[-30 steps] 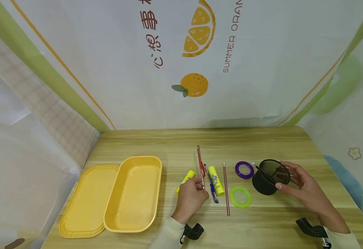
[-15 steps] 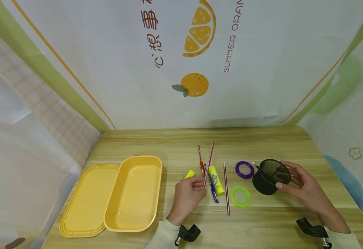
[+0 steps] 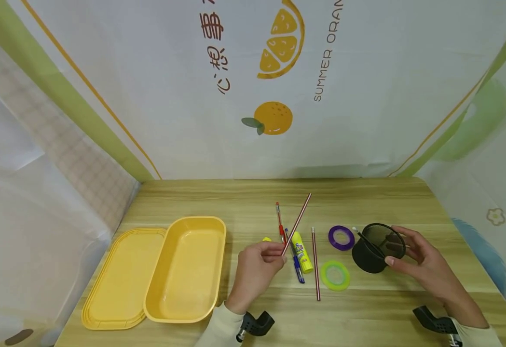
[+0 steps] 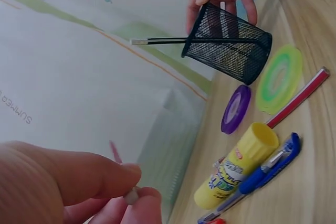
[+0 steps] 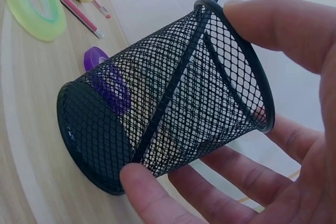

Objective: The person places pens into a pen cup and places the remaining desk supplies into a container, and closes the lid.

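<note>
My left hand (image 3: 257, 270) pinches a red-striped pencil (image 3: 298, 221) near its eraser end, thumb against fingers. The pencil slants up to the right, over a red pen (image 3: 279, 219), a blue pen (image 3: 298, 267) and a yellow glue stick (image 3: 302, 253). A second glue stick (image 3: 267, 239) is mostly hidden behind that hand. On the right, my right hand (image 3: 428, 272) holds a black mesh pen holder (image 3: 367, 258) by its rim and side. One black pencil (image 4: 163, 40) with a white eraser leans inside it and sticks out past the rim.
Another red-striped pencil (image 3: 316, 270) lies right of the glue stick. Beyond it are a purple tape roll (image 3: 332, 238) and a yellow-green tape roll (image 3: 324, 275). A yellow box (image 3: 223, 250) stands at the left, overlapping its lid (image 3: 118, 284). Printed cloth (image 3: 183, 135) rises behind the table.
My left hand has lifted the pencil and drawn back slightly left, while the pencil's far end has swung to the right. The right hand and pen holder have stayed nearly still.
</note>
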The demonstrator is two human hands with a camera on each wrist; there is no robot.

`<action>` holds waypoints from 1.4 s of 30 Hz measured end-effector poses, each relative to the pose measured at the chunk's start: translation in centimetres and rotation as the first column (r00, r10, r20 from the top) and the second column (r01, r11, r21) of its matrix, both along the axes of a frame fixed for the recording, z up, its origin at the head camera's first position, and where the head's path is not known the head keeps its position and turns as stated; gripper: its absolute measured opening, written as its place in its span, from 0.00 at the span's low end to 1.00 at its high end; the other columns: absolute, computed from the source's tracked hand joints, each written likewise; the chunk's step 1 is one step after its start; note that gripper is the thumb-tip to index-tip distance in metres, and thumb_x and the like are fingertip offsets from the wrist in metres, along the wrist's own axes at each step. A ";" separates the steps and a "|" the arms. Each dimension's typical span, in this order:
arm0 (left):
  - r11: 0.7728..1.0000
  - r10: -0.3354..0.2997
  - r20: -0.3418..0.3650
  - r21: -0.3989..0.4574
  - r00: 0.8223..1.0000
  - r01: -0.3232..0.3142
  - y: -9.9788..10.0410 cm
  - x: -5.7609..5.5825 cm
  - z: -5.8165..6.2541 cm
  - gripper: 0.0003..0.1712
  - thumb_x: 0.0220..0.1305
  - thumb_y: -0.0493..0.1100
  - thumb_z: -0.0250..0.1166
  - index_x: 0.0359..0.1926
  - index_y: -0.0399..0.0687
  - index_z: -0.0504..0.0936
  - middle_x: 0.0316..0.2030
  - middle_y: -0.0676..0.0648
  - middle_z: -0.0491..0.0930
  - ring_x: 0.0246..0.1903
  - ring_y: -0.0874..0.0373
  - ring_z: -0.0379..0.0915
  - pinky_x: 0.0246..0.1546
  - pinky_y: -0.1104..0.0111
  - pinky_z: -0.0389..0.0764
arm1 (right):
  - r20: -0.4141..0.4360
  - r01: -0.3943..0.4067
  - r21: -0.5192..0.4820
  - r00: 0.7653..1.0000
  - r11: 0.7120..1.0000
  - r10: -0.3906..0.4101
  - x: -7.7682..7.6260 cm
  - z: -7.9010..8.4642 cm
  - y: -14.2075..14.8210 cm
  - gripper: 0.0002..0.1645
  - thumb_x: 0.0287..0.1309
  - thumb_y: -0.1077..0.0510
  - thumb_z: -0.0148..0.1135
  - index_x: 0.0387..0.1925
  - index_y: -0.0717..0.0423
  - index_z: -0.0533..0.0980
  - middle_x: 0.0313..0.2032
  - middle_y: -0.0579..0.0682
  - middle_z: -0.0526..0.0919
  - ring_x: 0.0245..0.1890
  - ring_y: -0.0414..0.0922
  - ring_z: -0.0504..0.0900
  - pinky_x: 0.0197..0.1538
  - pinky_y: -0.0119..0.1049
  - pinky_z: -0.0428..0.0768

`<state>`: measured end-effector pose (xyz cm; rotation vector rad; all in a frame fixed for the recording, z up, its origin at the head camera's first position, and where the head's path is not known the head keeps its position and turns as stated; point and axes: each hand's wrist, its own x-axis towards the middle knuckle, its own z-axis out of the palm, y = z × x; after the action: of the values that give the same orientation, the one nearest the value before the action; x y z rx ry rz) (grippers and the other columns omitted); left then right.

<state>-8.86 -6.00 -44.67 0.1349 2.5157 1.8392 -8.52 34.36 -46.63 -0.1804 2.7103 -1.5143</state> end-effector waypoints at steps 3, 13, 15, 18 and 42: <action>1.000 0.013 -0.020 0.017 1.000 -0.013 -0.1 -0.1 0.6 0.08 0.63 0.34 0.75 0.43 0.43 0.92 0.36 0.45 0.91 0.35 0.60 0.88 0.35 0.76 0.85 | -0.003 0.000 -0.007 1.000 1.000 0.000 0.1 0.1 0.0 0.48 0.70 0.60 0.70 0.83 0.48 0.56 0.59 0.31 0.75 0.56 0.18 0.73 0.45 0.25 0.82; 0.995 0.091 -0.071 0.038 0.993 -0.089 0.0 -0.4 2.4 0.05 0.65 0.36 0.74 0.40 0.48 0.93 0.36 0.47 0.92 0.34 0.62 0.87 0.34 0.74 0.86 | 0.002 -0.002 -0.008 1.000 1.000 0.002 0.1 0.3 -0.1 0.48 0.71 0.59 0.69 0.83 0.48 0.56 0.60 0.29 0.74 0.57 0.18 0.72 0.46 0.25 0.83; 0.993 0.105 -0.066 0.068 0.992 -0.101 0.1 -0.5 2.6 0.05 0.66 0.36 0.74 0.41 0.48 0.93 0.37 0.46 0.92 0.35 0.61 0.87 0.34 0.75 0.86 | -0.003 -0.006 -0.015 1.000 1.000 0.006 0.1 0.3 -0.2 0.48 0.71 0.60 0.69 0.83 0.49 0.56 0.60 0.29 0.74 0.57 0.18 0.72 0.46 0.26 0.83; 0.987 0.121 -0.064 0.113 0.991 -0.113 0.3 -0.6 2.9 0.05 0.66 0.36 0.74 0.41 0.48 0.93 0.39 0.44 0.92 0.36 0.58 0.89 0.36 0.75 0.86 | -0.009 -0.011 -0.025 1.000 1.000 0.010 0.1 0.3 -0.3 0.47 0.71 0.61 0.68 0.83 0.49 0.56 0.60 0.28 0.75 0.57 0.18 0.73 0.46 0.26 0.83; 0.849 0.130 -0.096 0.526 0.987 -0.060 1.9 -1.9 3.2 0.13 0.65 0.32 0.73 0.49 0.32 0.83 0.45 0.36 0.87 0.38 0.60 0.86 0.38 0.71 0.89 | -0.015 -0.010 -0.065 1.000 0.998 0.009 0.3 0.0 -0.6 0.47 0.71 0.62 0.67 0.83 0.50 0.55 0.61 0.28 0.75 0.57 0.21 0.75 0.46 0.27 0.84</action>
<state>-10.73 -4.12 -41.45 0.1408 2.0458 2.5925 -8.20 33.79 -46.64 -0.2058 2.6690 -1.6059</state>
